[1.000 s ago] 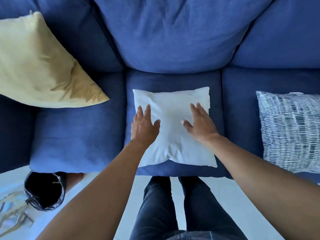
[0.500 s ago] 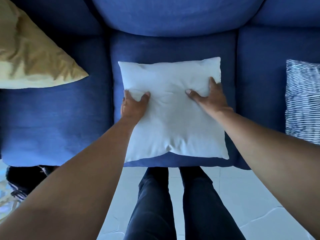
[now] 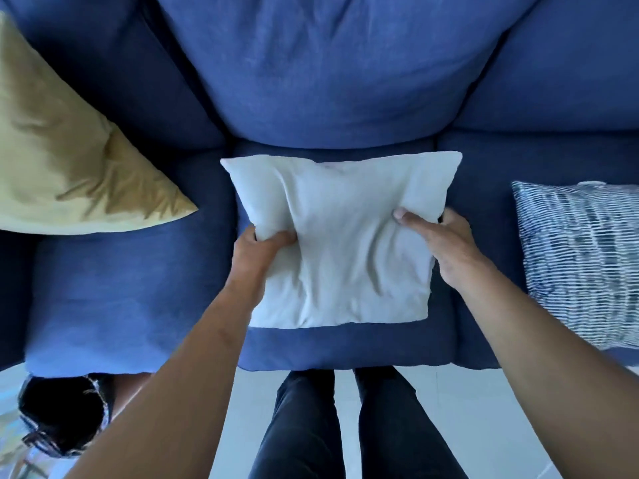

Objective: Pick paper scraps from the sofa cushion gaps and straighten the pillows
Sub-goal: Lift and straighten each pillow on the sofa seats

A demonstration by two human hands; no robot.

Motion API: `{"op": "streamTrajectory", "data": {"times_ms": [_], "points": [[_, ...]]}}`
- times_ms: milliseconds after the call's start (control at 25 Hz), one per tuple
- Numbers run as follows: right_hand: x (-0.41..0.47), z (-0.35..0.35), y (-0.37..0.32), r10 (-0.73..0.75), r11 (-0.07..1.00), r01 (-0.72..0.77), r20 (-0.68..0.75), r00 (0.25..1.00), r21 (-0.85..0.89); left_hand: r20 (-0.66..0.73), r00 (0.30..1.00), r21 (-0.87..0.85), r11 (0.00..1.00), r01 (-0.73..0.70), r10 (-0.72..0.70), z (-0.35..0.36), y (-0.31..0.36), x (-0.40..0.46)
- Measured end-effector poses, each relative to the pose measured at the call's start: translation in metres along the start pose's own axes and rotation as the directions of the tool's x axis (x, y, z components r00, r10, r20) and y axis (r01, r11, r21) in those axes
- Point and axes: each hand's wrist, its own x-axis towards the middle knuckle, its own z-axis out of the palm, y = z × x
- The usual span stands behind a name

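A blue sofa (image 3: pixel 328 63) fills most of the view, its three seat cushions side by side below the puffed back cushions. On the left seat a yellow pillow (image 3: pixel 65 160) leans tilted against the back. On the right seat a blue-and-white striped pillow (image 3: pixel 581 261) lies flat. The white pillow (image 3: pixel 342 243) sits on the middle seat cushion, its far edge close to the back cushion and its fabric creased between the hands. The left hand (image 3: pixel 257 252) grips the pillow's left edge, thumb on top and the fingers curled under, out of sight. The right hand (image 3: pixel 441 242) grips the right edge the same way, thumb pressed on top, fingers wrapped around the side. A black bag (image 3: pixel 62 413) stands on the pale floor (image 3: pixel 484 426) at lower left. No paper scraps show in the cushion gaps.
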Motion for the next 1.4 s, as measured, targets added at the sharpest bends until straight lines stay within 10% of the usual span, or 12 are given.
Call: {"op": "streamTrajectory", "data": {"times_ms": [360,960,1200,1400], "points": [[0.022,0.01,-0.102,-0.267,0.96,0.276,-0.149,0.952,0.041,-0.007,0.949,0.025,0.948,-0.316,0.316,0.009,0.112,0.028],[0.077,0.019,-0.128,-0.083,0.992,0.065,-0.177,0.981,-0.107,-0.065,0.993,0.107,0.99,-0.095,0.102,0.014,0.14,0.078],[0.077,0.014,-0.173,-0.292,0.94,0.327,-0.273,0.917,0.093,-0.132,0.954,-0.067,0.958,-0.279,0.268,0.012,0.201,0.08],[0.091,0.002,-0.18,-0.315,0.944,0.266,-0.297,0.902,-0.194,-0.289,0.941,-0.084,0.975,-0.207,0.175,0.011,0.199,0.082]]}}
